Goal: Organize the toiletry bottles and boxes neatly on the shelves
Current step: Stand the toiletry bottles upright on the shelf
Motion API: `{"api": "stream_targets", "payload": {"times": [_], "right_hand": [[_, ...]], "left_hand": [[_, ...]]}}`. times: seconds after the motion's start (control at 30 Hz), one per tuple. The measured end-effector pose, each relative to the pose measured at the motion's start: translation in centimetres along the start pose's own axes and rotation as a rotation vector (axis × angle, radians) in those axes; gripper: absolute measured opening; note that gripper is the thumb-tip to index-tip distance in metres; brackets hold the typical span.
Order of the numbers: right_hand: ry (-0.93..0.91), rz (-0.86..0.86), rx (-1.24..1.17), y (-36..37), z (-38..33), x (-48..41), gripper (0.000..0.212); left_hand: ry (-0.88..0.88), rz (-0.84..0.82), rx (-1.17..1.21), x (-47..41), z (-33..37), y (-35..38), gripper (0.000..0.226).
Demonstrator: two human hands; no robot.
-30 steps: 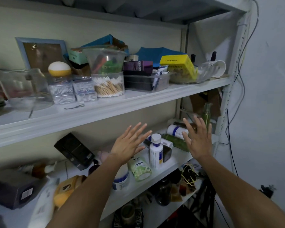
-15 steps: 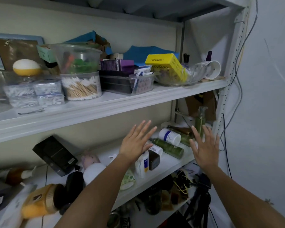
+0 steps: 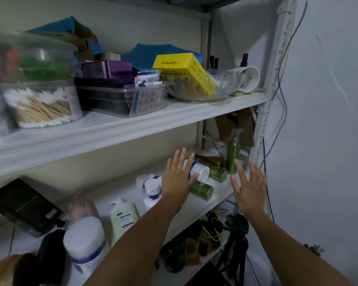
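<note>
My left hand (image 3: 177, 178) is spread flat over a lying white bottle with a blue label (image 3: 198, 172) on the middle shelf (image 3: 219, 195); the thumb touches its side. Beneath and beside that bottle lie green bottles (image 3: 203, 189). An upright green pump bottle (image 3: 233, 153) stands at the shelf's right end, just beyond the fingertips of my right hand (image 3: 249, 185), which is open with fingers spread and holds nothing. More toiletries stand to the left: a pale green lotion bottle (image 3: 124, 219), a small white bottle (image 3: 152, 193), and a large white jar (image 3: 85, 242).
The upper shelf (image 3: 132, 129) carries a cotton swab tub (image 3: 41, 106), a clear bin (image 3: 122, 100), a yellow box (image 3: 184, 71) in a glass bowl (image 3: 225, 87). A black box (image 3: 21, 207) leans at left. Cables run down the right upright (image 3: 262, 124). Clutter fills the lower shelf.
The view has swung right and closer. Both hands moved forward to the shelf's right end; my left hand now lies on the white bottle, my right hand nears the upright green bottle.
</note>
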State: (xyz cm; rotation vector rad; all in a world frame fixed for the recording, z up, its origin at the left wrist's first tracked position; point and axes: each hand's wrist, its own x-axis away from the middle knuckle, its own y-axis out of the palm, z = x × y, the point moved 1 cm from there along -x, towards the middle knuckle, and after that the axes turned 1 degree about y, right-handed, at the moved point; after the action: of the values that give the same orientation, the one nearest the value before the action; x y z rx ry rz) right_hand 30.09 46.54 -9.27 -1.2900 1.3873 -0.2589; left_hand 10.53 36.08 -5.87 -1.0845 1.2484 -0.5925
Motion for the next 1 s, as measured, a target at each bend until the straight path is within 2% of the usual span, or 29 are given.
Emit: {"api": "stream_targets", "payload": {"times": [0.23,0.37,0.53,0.87,1.0], "right_hand": [[-0.06,-0.072,0.021,3.8,1.2,-3.4,0.068],[-0.093,-0.088,0.05,5.7,2.9,-6.1,0.069],[-0.107,-0.155,0.019,9.0,3.8,-8.3,0.065],[-0.136,-0.206,0.007,12.2,4.5,-11.0,0.068],[-0.063,-0.241,-0.111,13.5,4.1,-12.4,0.065]], "left_hand": [[-0.263,-0.01,0.181,-5.2,1.4,5.6,0.066],[-0.345,-0.066,0.269,-6.5,2.5,9.3,0.066],[-0.365,-0.124,0.263,-9.0,2.3,11.9,0.065],[-0.38,-0.104,0.237,-12.0,1.9,13.1,0.068],[-0.401,-0.123,0.225,-12.3,1.5,13.2,0.068]]}}
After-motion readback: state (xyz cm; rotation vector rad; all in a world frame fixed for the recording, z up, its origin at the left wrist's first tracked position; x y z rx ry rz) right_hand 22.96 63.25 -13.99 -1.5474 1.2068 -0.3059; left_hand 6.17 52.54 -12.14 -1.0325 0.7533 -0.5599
